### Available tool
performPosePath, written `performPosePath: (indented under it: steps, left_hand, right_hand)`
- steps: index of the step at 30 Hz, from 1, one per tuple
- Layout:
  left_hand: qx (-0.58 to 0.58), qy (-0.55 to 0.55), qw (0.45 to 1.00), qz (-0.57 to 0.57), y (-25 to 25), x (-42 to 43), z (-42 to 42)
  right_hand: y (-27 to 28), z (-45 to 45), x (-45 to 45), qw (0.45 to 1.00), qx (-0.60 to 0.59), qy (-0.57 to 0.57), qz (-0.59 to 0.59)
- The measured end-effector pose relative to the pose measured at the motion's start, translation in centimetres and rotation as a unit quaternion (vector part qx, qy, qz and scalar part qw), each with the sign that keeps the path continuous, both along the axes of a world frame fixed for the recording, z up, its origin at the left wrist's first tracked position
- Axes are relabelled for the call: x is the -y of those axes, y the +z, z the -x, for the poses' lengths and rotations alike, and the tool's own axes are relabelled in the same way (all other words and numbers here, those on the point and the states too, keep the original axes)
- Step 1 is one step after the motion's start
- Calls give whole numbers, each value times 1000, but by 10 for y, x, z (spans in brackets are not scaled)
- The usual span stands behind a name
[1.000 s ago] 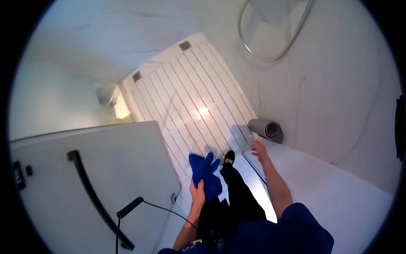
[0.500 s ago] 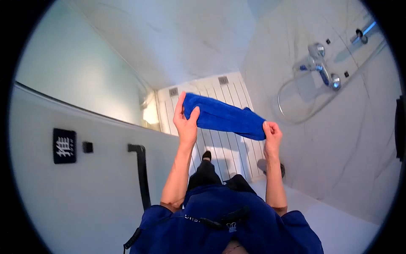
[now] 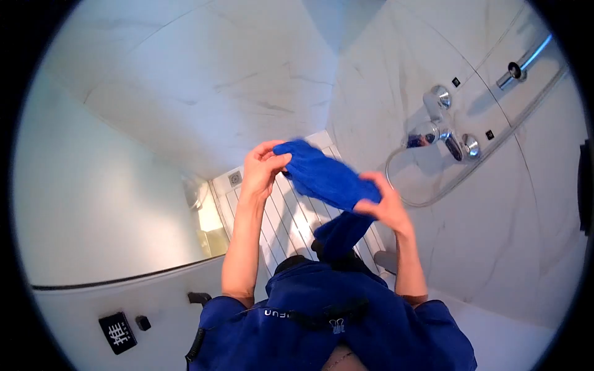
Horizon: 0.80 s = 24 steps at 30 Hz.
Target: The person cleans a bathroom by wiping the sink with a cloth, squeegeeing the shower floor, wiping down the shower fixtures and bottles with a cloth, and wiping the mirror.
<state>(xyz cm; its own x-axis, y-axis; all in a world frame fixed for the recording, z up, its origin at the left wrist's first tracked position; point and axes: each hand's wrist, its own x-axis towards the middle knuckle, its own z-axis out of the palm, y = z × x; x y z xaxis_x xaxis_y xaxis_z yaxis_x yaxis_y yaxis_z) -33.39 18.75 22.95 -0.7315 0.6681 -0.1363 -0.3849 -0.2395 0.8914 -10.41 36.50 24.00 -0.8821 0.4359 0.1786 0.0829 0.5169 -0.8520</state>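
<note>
A blue cloth (image 3: 325,177) is stretched between my two hands above the slatted shower floor. My left hand (image 3: 263,166) pinches its upper left end between thumb and fingers. Around the cloth's right end, my right hand (image 3: 385,204) is closed, with the thumb in front and the fingers partly smeared by motion. Another part of the blue cloth hangs below my right hand, in front of my dark trousers and shoe.
A chrome mixer tap (image 3: 448,133) with a looping hose is on the marbled wall at right. White floor slats (image 3: 278,213) and a small drain cover (image 3: 234,179) lie below. At left is a frosted glass door with a black sign (image 3: 117,332).
The view has turned and shifted, so the door handle is mostly hidden. My right hand has moved further around the cloth, and part of the cloth now hangs down beneath it.
</note>
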Motion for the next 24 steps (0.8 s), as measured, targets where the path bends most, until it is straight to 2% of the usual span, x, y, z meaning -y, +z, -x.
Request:
performPosePath:
  steps: [1, 2, 3, 4, 6, 7, 8, 9, 10, 11, 12, 13, 14, 16, 18, 19, 20, 21, 22, 23, 24]
  left_hand:
    - [27, 19, 998, 47, 2, -13, 15]
    - [27, 12, 999, 29, 7, -31, 23]
    - [-2, -11, 998, 60, 19, -50, 25]
    - [-38, -30, 995, 82, 32, -71, 26]
    - [-76, -6, 997, 16, 38, -100, 22]
    - [-121, -19, 989, 84, 37, -102, 26]
    - [-120, -24, 989, 86, 19, -98, 33]
    - [-235, 57, 948, 208, -16, -86, 40]
    - [-344, 134, 872, 320, -54, -85, 41]
    - [-158, 76, 942, 286, -94, -84, 34]
    - [35, 14, 969, 243, -121, -79, 22]
    - [209, -82, 953, 205, -118, -76, 7]
    - [373, -182, 895, 164, -107, -79, -4]
    - [158, -346, 918, 109, -93, -76, 9]
    - [52, -348, 926, 136, -123, -73, 54]
    - [20, -330, 934, 134, -112, -78, 80]
    - [-10, -308, 943, 128, -93, -88, 104]
    - [-15, -297, 950, 93, -75, -103, 124]
    - [-19, -286, 957, 55, -55, -122, 142]
    - [-48, -297, 954, 18, -34, -149, 153]
    - [-108, -329, 938, 19, -9, -178, 157]
  right_hand:
    - [-26, 4, -4, 997, 43, 49, -40]
    - [-48, 1, -3, 988, 93, 97, -75]
    - [-12, 25, -4, 881, 442, 165, 27]
    - [-46, 26, -2, 928, 319, 171, -85]
    - [-44, 42, -4, 963, 187, 144, 131]
    - [-51, 48, -11, 976, 134, 111, 130]
    - [-38, 53, -15, 980, 139, 41, 139]
    - [-37, 59, -16, 957, 97, 37, 270]
    - [-38, 65, -23, 916, 50, 31, 397]
    - [-40, 70, -27, 915, 48, 19, 401]
    - [-43, 74, -29, 892, 16, 18, 452]
    - [-45, 79, -32, 867, -18, 14, 498]
    - [-54, 84, -27, 878, 8, -68, 474]
    - [-62, 86, -34, 901, 30, -52, 429]
    - [-50, 85, -33, 936, 66, -94, 332]
    - [-9, 89, -32, 975, 73, -144, 154]
    - [32, 94, -33, 966, 195, -160, 48]
    - [41, 99, -38, 941, 327, -84, 3]
    - [49, 104, -44, 891, 453, -9, -37]
    - [54, 103, -38, 939, 267, -183, 115]
    - [58, 104, -34, 910, 49, -329, 246]
